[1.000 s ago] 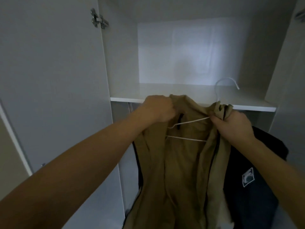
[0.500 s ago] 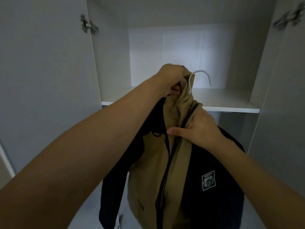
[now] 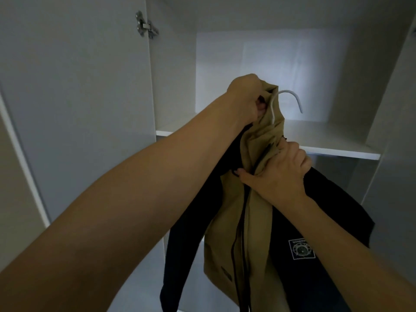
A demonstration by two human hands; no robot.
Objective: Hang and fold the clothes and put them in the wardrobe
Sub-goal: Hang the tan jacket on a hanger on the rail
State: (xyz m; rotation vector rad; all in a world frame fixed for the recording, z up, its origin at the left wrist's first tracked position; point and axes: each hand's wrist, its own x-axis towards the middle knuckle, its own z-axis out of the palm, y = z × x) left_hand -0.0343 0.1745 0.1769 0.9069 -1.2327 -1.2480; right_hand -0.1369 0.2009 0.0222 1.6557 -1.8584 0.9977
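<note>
— Where did we have the jacket?
— Hanging lengthwise below our left hand, which gripped its collar by the hanger hook; our right hand pinched the zipper front lower down, before the shelf.

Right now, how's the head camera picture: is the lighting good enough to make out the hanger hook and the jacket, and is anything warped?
Head view: dim overall, with one pale bright patch on the wardrobe back panel; the white hanger hook stands out against it. The tan jacket reads clearly; its dark panels lose detail. Wide-angle bending tilts the door and stretches the forearms.
</note>
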